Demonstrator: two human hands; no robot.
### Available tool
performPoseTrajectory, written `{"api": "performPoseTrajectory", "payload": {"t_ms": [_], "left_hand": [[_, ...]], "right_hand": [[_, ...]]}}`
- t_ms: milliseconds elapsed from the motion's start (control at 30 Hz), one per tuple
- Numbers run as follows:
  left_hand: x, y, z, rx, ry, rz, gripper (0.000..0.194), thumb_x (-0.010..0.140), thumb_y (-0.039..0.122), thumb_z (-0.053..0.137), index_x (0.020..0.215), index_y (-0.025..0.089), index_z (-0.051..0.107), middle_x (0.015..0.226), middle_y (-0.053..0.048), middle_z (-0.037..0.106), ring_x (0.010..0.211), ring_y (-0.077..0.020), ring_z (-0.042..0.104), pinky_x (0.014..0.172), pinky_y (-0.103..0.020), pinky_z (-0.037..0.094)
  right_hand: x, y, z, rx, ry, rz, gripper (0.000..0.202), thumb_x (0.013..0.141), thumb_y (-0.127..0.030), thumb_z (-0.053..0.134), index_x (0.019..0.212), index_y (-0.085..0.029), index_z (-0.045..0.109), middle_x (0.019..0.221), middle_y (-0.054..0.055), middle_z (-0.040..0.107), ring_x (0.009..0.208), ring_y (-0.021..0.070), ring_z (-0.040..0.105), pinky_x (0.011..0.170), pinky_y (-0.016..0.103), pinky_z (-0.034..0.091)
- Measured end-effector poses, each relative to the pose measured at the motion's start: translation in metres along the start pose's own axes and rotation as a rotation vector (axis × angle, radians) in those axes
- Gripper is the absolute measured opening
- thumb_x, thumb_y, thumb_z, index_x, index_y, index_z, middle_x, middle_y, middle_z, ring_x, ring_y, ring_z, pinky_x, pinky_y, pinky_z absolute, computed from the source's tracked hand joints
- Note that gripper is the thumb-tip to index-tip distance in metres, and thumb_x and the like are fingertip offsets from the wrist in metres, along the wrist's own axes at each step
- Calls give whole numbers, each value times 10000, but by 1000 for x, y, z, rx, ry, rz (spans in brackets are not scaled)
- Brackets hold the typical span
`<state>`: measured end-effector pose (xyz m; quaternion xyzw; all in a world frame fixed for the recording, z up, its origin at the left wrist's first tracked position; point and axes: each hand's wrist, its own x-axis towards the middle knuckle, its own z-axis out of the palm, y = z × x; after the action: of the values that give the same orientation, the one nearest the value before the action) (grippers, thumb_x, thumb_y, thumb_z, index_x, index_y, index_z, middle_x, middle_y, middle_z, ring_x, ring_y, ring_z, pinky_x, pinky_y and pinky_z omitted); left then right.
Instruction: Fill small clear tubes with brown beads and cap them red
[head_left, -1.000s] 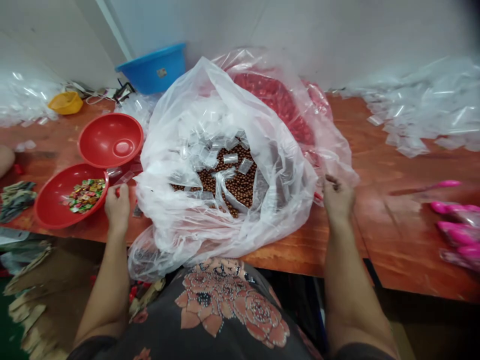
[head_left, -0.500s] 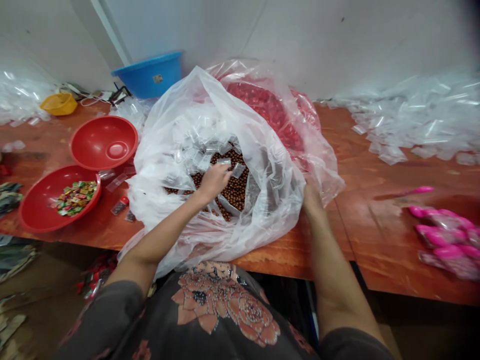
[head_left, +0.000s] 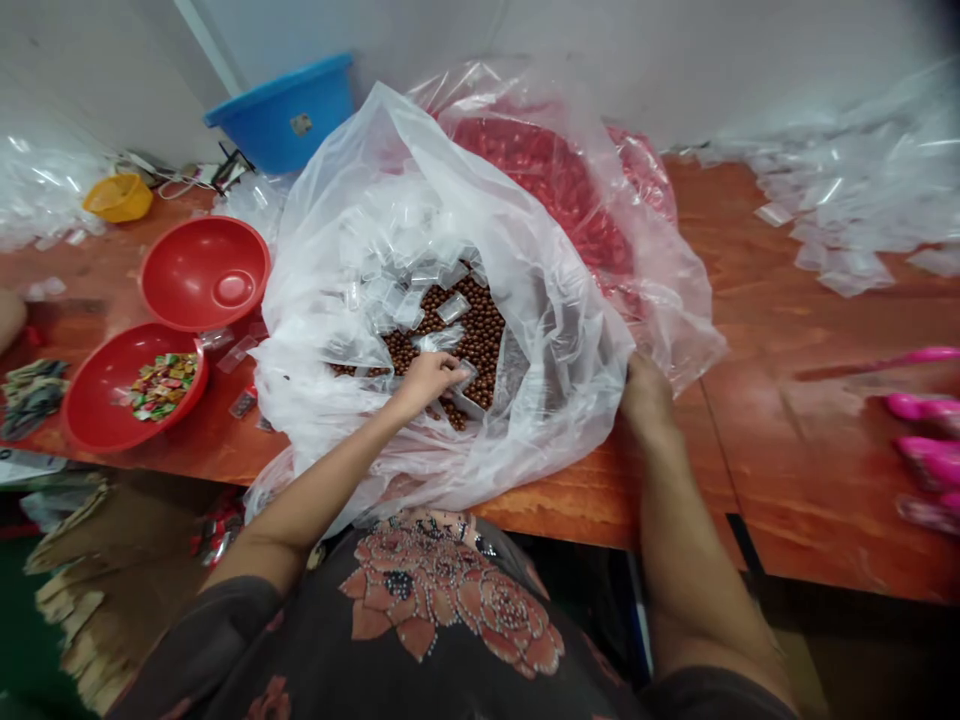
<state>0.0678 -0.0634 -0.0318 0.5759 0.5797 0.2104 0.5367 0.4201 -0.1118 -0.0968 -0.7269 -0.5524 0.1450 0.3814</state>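
Observation:
A large translucent plastic bag lies wide open on the table in front of me. Inside it are many brown round balls, with small clear plastic containers heaped at the back. My left hand reaches into the bag, its fingers closed in a pinch on a small clear container just over the balls. Another clear container rests on the balls farther in. At the bag's right side, my right hand grips the plastic; its fingertips are hidden and slightly blurred.
Behind stands a clear bag of red pieces and a blue tub. On the left are a red bowl, another red bowl with wrapped candies, and a yellow basket. Clear plastic pieces and pink items lie right.
My left hand has drawn back slightly toward me, low over the balls. My right hand stays at the bag's right side. The whole view has shifted a little.

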Motion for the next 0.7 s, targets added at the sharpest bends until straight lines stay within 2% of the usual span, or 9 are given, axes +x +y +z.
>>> {"api": "performPoseTrajectory", "payload": {"t_ms": [67, 133, 233, 300, 400, 500, 567, 700], "left_hand": [[10, 0, 6, -14, 8, -37, 369, 678, 401, 811, 903, 124, 715, 661, -8, 646, 496, -144, 572, 540, -280, 464], [25, 3, 15, 17, 38, -3, 369, 651, 388, 833, 890, 131, 720, 620, 5, 628, 485, -138, 559, 551, -277, 461], [43, 6, 29, -59, 70, 40, 356, 655, 327, 833, 929, 131, 716, 629, 18, 626, 528, -129, 570, 598, -269, 477], [48, 4, 36, -189, 53, 35, 338, 666, 264, 821, 949, 122, 704, 637, 29, 616, 564, -120, 575, 628, -265, 495], [49, 1, 42, -325, 35, 25, 314, 646, 166, 817, 929, 114, 693, 638, 41, 599, 586, -103, 565, 656, -263, 510], [47, 1, 43, -419, 46, -7, 322, 621, 115, 824, 908, 111, 678, 678, 32, 623, 610, -99, 580, 682, -270, 522], [46, 3, 44, -487, 38, -25, 313, 632, 100, 814, 903, 110, 658, 687, 29, 630, 624, -98, 595, 692, -269, 526], [44, 5, 44, -562, 7, -15, 289, 663, 74, 779, 897, 115, 613, 704, 29, 628, 644, -91, 603, 661, -241, 519]], "right_hand": [[-2, 3, 1, -51, 46, 43, 128, 790, -251, 604, 852, -174, 686, 842, 69, 622, 801, 187, 497, 796, 360, 413], [-7, 2, 0, -78, 105, 83, 155, 825, -260, 557, 879, -177, 676, 850, 60, 597, 828, 193, 495, 833, 379, 422], [-20, -2, -7, -48, 257, 92, 221, 850, -385, 593, 903, -193, 690, 911, 81, 591, 856, 207, 507, 837, 383, 438], [-31, -9, -11, 13, 371, 122, 257, 803, -449, 676, 877, -204, 703, 940, 92, 590, 787, 192, 513, 771, 362, 452], [-48, -21, -15, 154, 483, 182, 256, 809, -449, 669, 889, -205, 664, 875, 53, 594, 709, 159, 531, 698, 329, 468], [-60, -31, -13, 380, 533, 300, 253, 803, -424, 643, 919, -209, 578, 720, -20, 581, 584, 126, 526, 533, 270, 439], [-64, -36, -11, 586, 554, 390, 299, 710, -385, 714, 885, -214, 542, 660, -48, 587, 504, 103, 504, 448, 232, 391], [-70, -40, -6, 887, 521, 485, 413, 579, -355, 812, 803, -199, 502, 690, -39, 635, 531, 79, 558, 460, 197, 424]]}}
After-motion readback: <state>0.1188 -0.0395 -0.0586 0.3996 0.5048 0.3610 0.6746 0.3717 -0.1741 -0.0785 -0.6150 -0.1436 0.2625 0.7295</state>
